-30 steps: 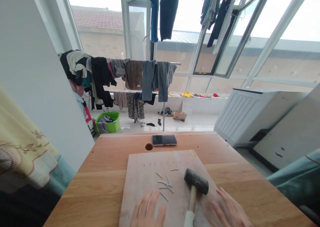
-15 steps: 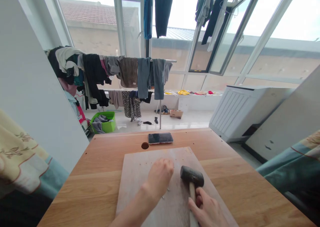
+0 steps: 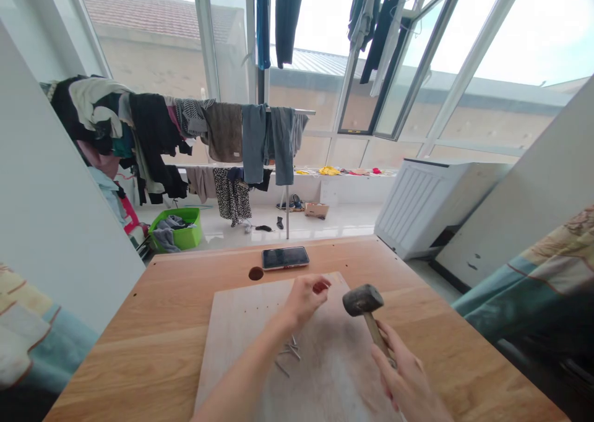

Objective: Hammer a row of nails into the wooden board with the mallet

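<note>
My left hand (image 3: pixel 309 297) is over the far part of a pale wooden board (image 3: pixel 232 341), thumb and forefinger pinched on a nail that barely shows at the fingertips. To its right, my right hand (image 3: pixel 406 369) grips the wooden handle of a rubber mallet (image 3: pixel 363 300). The mallet's black head is raised above the board's right edge, apart from the left hand. Several loose nails (image 3: pixel 291 349) lie on the board beside my left forearm. A row of small dark spots (image 3: pixel 257 309) runs along the board's far side.
The board rests on a wooden table (image 3: pixel 153 323). Beyond it lie a phone (image 3: pixel 285 258) and a round hole (image 3: pixel 255 273) in the tabletop. Further off are a clothes rack with laundry (image 3: pixel 225 131), a green basket (image 3: pixel 188 236) and a white appliance (image 3: pixel 417 205).
My left hand has shifted toward the board's far right, uncovering more of the loose nails. My right hand has lifted the mallet off the board and tilted it. The view has turned slightly right.
</note>
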### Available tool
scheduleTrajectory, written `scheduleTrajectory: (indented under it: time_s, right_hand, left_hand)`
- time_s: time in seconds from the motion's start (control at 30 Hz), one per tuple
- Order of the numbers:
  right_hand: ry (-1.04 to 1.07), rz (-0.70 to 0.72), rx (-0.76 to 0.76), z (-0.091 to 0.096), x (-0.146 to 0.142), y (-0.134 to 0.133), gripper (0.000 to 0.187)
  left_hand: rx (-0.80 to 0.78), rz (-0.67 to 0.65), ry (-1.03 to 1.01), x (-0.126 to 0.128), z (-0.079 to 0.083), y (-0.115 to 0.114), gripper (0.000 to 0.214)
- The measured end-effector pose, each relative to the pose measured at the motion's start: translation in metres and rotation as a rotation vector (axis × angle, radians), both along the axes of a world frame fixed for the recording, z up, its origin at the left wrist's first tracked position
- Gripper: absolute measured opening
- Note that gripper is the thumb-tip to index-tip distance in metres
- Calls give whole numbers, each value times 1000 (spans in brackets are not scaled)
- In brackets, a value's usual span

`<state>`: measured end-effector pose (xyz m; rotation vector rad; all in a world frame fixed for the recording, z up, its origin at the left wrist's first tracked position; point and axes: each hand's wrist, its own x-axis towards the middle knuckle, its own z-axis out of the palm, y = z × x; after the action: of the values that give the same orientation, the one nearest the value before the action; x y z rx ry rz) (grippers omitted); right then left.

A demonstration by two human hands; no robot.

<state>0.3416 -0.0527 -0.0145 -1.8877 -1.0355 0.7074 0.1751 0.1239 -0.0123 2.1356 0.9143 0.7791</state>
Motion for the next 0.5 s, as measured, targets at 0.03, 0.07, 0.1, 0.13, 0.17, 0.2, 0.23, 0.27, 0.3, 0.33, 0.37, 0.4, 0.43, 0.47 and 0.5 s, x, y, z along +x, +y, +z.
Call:
scheduleTrajectory:
  time_s: [0.03, 0.07, 0.1, 0.13, 0.17, 0.2, 0.23, 0.27, 0.3, 0.33, 0.37, 0.4, 0.43, 0.47, 0.5]
  right_hand:
    - [-30, 7, -3, -1, 0, 2, 55]
    - [-45, 19, -9, -4, 0, 4, 54]
    - [-42, 34, -20, -7, 0, 5, 53]
    - [-19, 51, -34, -11, 0, 6, 54]
    - [18, 68, -49, -16, 0, 6, 56]
    - [63, 90, -61, -19, 1, 6, 59]
    - [107, 114, -67, -22, 1, 7, 61]
    - [144, 134, -67, -24, 1, 8, 63]
    - [174, 150, -64, -24, 1, 9, 64]
    - [200, 159, -63, -23, 0, 10, 64]
    - [229, 158, -61, -21, -1, 12, 64]
    - [261, 145, -56, -17, -3, 14, 64]
    - [296, 130, -45, -13, -6, 16, 64]
    - [329, 117, -30, -7, -9, 17, 64]
    - [355, 107, -11, -1, -12, 19, 65]
  left_hand:
    - [-25, 9, -39, 4, -3, 2, 26]
    - [-45, 16, -71, 7, -6, 3, 25]
    - [-62, 19, -98, 9, -9, 3, 23]
    - [-77, 16, -121, 9, -11, 2, 21]
    - [-89, 11, -140, 9, -12, 2, 20]
    - [-98, 5, -157, 9, -13, 1, 18]
    - [-105, 1, -172, 9, -13, 0, 17]
    - [-112, -2, -184, 8, -13, 0, 16]
    - [-118, -3, -193, 8, -14, 0, 16]
    - [-124, -2, -200, 8, -14, 0, 15]
    - [-130, -2, -205, 8, -14, 0, 15]
    - [-135, -2, -208, 9, -15, 1, 15]
    - [-139, -4, -209, 9, -15, 1, 15]
    - [-142, -8, -207, 9, -16, 2, 15]
    - [-144, -14, -205, 10, -17, 2, 15]
